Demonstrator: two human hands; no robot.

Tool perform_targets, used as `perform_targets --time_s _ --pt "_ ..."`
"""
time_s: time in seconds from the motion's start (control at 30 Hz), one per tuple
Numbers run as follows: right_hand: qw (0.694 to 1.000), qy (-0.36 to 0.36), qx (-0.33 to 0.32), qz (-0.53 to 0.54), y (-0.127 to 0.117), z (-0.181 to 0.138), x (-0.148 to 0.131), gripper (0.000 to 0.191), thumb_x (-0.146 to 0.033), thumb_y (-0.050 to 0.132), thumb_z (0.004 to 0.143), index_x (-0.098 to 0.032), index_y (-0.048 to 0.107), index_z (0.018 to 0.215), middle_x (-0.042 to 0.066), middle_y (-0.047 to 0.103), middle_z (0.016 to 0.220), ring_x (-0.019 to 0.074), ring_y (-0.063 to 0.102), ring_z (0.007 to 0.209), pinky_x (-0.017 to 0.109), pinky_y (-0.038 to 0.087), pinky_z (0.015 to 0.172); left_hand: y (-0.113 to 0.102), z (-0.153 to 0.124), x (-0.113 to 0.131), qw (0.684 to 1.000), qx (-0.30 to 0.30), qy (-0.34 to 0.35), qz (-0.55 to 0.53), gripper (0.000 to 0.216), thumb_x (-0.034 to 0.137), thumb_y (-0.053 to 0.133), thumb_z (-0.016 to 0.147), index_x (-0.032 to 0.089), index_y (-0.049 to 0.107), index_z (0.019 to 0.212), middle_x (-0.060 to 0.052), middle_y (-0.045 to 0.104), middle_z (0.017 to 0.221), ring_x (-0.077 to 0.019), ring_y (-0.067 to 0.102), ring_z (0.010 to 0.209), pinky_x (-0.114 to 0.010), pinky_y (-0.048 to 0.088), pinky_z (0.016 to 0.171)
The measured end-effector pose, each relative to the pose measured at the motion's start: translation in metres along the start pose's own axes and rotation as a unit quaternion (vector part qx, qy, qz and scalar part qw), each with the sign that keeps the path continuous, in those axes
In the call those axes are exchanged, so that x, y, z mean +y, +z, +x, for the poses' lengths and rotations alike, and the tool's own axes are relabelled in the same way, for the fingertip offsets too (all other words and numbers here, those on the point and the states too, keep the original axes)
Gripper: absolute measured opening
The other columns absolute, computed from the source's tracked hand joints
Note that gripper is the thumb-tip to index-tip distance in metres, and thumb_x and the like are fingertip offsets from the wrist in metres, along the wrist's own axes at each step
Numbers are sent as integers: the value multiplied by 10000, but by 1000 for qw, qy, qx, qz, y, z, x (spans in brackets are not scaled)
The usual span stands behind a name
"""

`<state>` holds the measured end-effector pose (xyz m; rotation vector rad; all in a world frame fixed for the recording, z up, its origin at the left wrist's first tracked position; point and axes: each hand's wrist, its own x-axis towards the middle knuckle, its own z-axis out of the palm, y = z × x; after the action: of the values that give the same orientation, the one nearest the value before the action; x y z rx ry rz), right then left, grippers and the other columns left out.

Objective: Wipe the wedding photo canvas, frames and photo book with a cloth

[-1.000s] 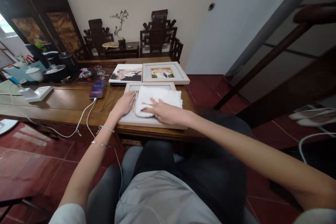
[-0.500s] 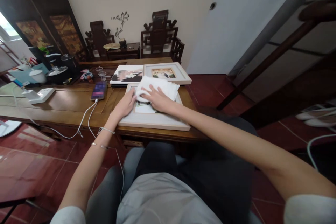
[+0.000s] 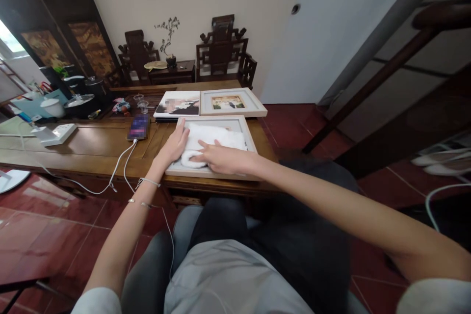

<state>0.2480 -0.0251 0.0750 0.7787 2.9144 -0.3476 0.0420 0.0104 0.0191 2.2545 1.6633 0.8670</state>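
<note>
A light wooden picture frame (image 3: 251,138) lies flat at the front edge of the wooden table, its picture mostly hidden by a bunched white cloth (image 3: 211,136). My right hand (image 3: 226,158) presses the cloth onto the lower part of the frame, some fingers sunk into its folds. Along the frame's left edge rests my left hand (image 3: 175,143), fingers stretched out and nothing gripped in them.
Behind lie a second frame (image 3: 255,101) and a photo panel (image 3: 171,103). To the left are a phone (image 3: 139,127) on a white cable, a power strip (image 3: 61,133), small clear cups (image 3: 144,107) and a lidded pot (image 3: 80,101). Dark chairs (image 3: 222,51) stand by the wall.
My right hand has slid the cloth toward me, from the frame's upper part to its lower edge. My left hand stays at the left edge.
</note>
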Motion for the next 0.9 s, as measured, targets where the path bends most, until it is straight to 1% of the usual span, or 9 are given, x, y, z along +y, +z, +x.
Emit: perform_targets --time_s 0.1,0.17,0.23,0.33,0.47,0.57,0.63,0.73,0.9 --pt "999 -8 -38 0 -16 -33 0 695 19 395 803 -240 553 1428 155 585 1401 354 458 1364 546 428 1040 1 0 1 999 -27 11 29 555 447 201 1035 151 543 1358 -103 535 1475 -238 380 1456 -403 265 1231" --pt "999 -15 -52 -1 -25 -51 6 645 -1 420 810 -220 595 1391 165 642 1319 323 607 1202 464 482 981 3 0 1 998 -31 12 49 536 410 216 1034 132 597 1289 -117 577 1430 -242 402 1443 -396 263 1231" --pt "998 -19 -56 2 -28 -62 11 616 -11 440 806 -217 628 1355 156 672 1272 309 647 1132 438 495 956 4 1 1 998 -26 18 60 532 390 227 1031 102 612 1259 -141 582 1419 -247 411 1436 -390 258 1233" --pt "998 -21 -49 17 -25 -62 9 659 5 438 791 -234 603 1382 125 632 1352 331 535 1297 481 442 1035 5 2 0 998 -13 46 51 524 365 221 1030 91 622 1227 -149 613 1377 -248 439 1417 -388 264 1231" --pt "998 -31 -47 37 -13 -36 -9 746 38 394 784 -249 504 1463 82 499 1503 343 273 1472 613 290 1134 4 2 -3 998 0 44 35 481 346 257 1022 113 635 1205 -140 630 1359 -258 448 1411 -413 299 1214" --pt "999 -41 -8 12 -2 -18 -21 728 43 388 788 -188 478 1473 145 491 1498 372 227 1482 693 239 1117 4 3 -5 999 0 29 37 439 317 308 1006 122 650 1198 -142 625 1367 -261 446 1414 -409 326 1201" --pt "998 -48 30 -13 5 -17 -23 708 46 386 788 -142 476 1465 187 521 1458 368 252 1473 681 248 1118 3 3 -6 998 -6 33 51 426 286 322 997 112 655 1198 -152 624 1366 -261 452 1409 -407 333 1198" --pt "998 -38 41 -18 9 -35 -14 716 60 368 773 -126 486 1454 203 522 1450 342 296 1460 621 282 1136 3 4 -8 995 -18 46 83 407 261 380 976 81 625 1246 -176 593 1396 -269 439 1417 -423 327 1202" --pt "999 22 -16 27 -3 -85 13 728 28 384 755 -199 545 1428 132 509 1486 319 327 1454 560 297 1163 6 2 -9 994 -20 41 98 396 248 422 966 81 602 1277 -177 568 1424 -271 417 1431 -432 330 1200"
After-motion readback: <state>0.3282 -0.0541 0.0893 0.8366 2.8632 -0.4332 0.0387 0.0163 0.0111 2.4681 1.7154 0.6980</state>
